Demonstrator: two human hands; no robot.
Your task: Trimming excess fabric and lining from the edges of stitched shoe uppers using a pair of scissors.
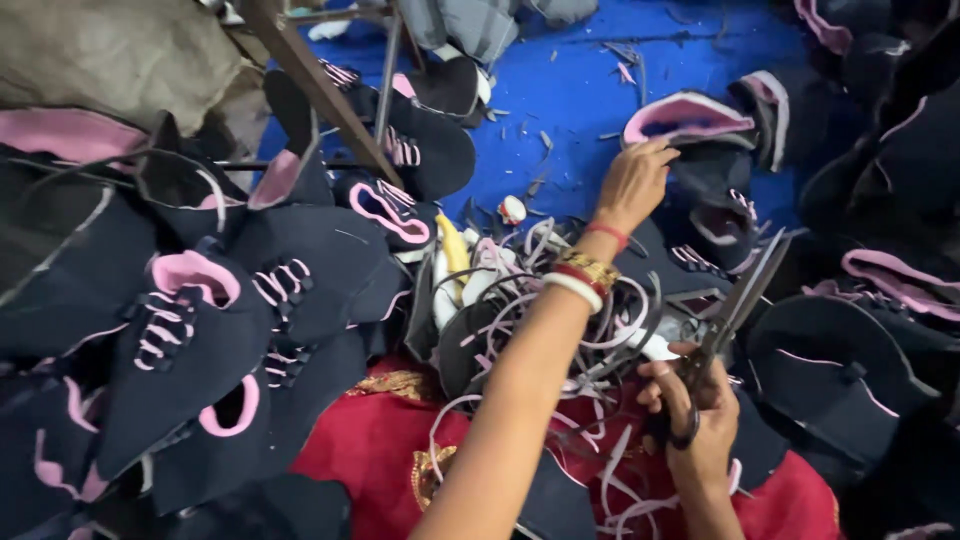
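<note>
My left hand [632, 185] reaches forward over the heap, and its fingers close on the edge of a dark shoe upper with pink lining [690, 112] lying on the blue sheet. Red, gold and white bangles [585, 272] ring that wrist. Lower right, my right hand [700, 425] grips the dark handles of large metal scissors [745, 295]. The blades point up and away and look nearly closed, with nothing between them. Between the two hands lies a tangle of thin pink and white trimmed strips [530, 300].
A big pile of dark shoe uppers with pink lining and laces [200, 320] fills the left. More uppers [860, 350] crowd the right. Red cloth [370, 440] covers my lap. A slanted wooden leg [320, 90] and metal rod [388, 75] stand at the back on the blue sheet [570, 90].
</note>
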